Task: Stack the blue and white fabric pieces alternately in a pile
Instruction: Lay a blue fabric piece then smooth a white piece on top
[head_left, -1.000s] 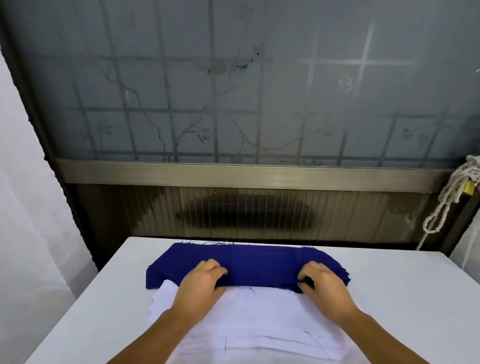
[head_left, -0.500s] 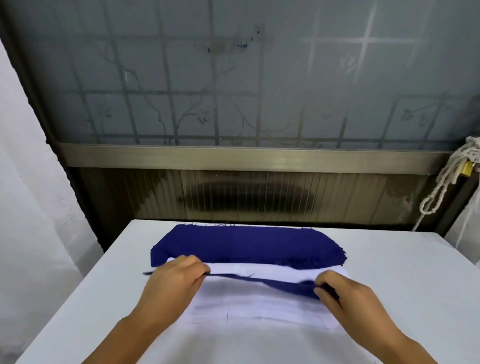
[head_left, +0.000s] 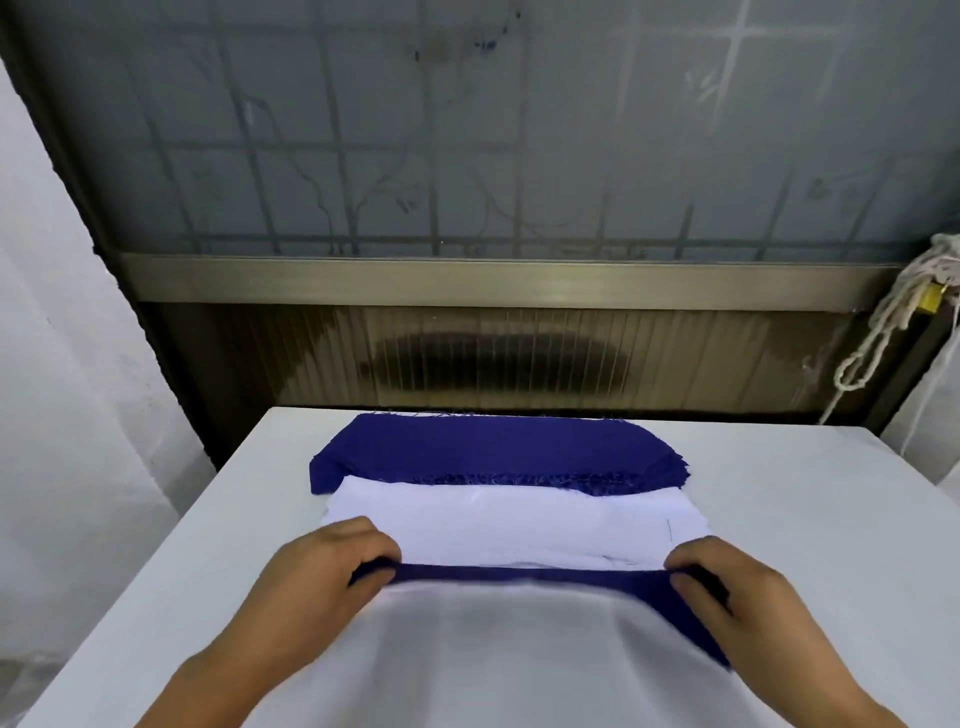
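Where fingers (head_left: 379, 564) curl, blue fabric (head_left: 524, 574) hidden

Matt woven blue cloth (head_left: 493, 449) with frayed edges lies at twelve o'clock; white cloth (head_left: 509, 525) is soft, matt; table (head_left: 810, 499) smooth, satin white; rail (head_left: 493, 280) brushed metal.

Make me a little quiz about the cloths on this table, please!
1. True or false: both hands hold the same blue cloth.
2. Which pile lies farthest from the person? A. the white pile B. the blue pile
3. Fill in: the rope hangs on the person's ____ side.

Key: 1 true, the left hand and right hand each pinch one end. 2 B. 3 right.
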